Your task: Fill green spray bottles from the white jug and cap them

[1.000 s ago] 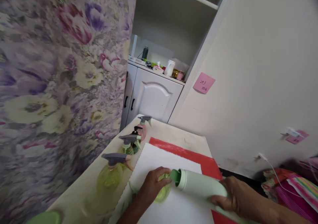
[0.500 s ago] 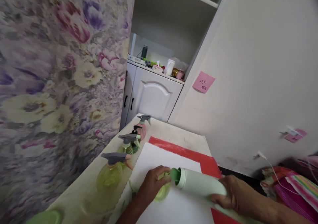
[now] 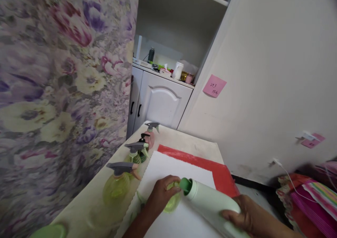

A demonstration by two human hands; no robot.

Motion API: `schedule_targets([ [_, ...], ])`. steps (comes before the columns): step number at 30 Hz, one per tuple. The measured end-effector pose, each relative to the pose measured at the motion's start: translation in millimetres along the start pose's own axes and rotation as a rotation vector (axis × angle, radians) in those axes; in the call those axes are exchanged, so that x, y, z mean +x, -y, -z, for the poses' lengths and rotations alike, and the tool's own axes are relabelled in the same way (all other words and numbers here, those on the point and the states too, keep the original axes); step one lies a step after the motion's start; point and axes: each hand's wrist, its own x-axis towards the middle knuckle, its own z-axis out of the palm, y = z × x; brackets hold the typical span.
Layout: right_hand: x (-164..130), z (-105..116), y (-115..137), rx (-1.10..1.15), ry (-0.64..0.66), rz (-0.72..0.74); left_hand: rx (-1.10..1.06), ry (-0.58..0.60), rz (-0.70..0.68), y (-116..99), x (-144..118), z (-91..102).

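Note:
My left hand is closed round the neck of a clear yellow-green bottle standing on a white sheet. From the right, my right hand grips a pale green jug by its rear part. The jug is tilted, its open mouth and green lip close to the bottle's top, by my left fingertips. Whether liquid is flowing, I cannot see. Left of my left hand stands a yellow-green spray bottle with a grey and peach trigger head. A loose green-and-grey piece lies beside my left forearm, partly hidden.
A green spray bottle, a dark pump bottle and a pink spray bottle line the table's left edge. Red sheeting lies under the white sheet. A green round object shows at bottom left. A wall bounds the right.
The jug's rear end and my right hand have swung slightly lower in the picture, while its mouth stays by the bottle. My left hand keeps its hold. The view has shifted slightly.

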Motion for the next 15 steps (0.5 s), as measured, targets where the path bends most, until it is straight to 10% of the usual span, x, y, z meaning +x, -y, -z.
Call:
schedule_targets([
  [9,6,1,-30,0.13,-0.067,-0.117,0.052,-0.014,0.045,-5,-2,1.8],
  [15,27,6,-48,0.358,-0.392,-0.014,0.101,0.002,0.047,-6,-2,4.8],
])
